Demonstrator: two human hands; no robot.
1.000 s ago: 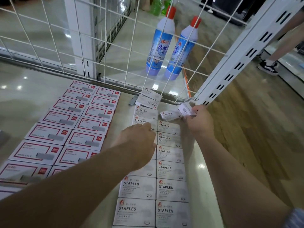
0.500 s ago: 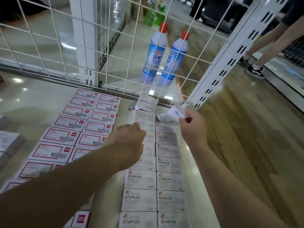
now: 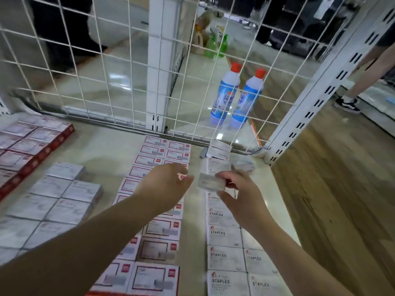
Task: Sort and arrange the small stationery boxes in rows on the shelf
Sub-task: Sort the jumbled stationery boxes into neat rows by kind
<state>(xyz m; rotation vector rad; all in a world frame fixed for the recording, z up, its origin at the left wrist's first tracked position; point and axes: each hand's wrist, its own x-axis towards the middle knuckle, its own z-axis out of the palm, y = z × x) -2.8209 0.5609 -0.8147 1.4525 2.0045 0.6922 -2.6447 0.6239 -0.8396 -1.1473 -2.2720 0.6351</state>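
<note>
My right hand (image 3: 239, 195) pinches one small white staples box (image 3: 210, 182) above the shelf (image 3: 102, 152). Just left of that box hovers my left hand (image 3: 166, 184), fingers relaxed and holding nothing. Below them two rows of white STAPLES boxes (image 3: 224, 256) run toward the wire back. A loose staples box (image 3: 220, 151) leans at the far end of those rows. Two rows of red-framed boxes (image 3: 158, 231) lie to the left of them.
A white wire grid (image 3: 119, 67) closes the shelf's back. A slotted white upright (image 3: 316, 97) stands at the right corner. Grey boxes (image 3: 59, 199) and red boxes (image 3: 27, 146) lie far left. Two blue bottles (image 3: 237, 97) stand behind the grid. A person's leg (image 3: 363, 80) is at right.
My right hand has carried the small box back from the far corner toward the middle. My left hand lifted off the staples rows and opened beside it. The view swung left.
</note>
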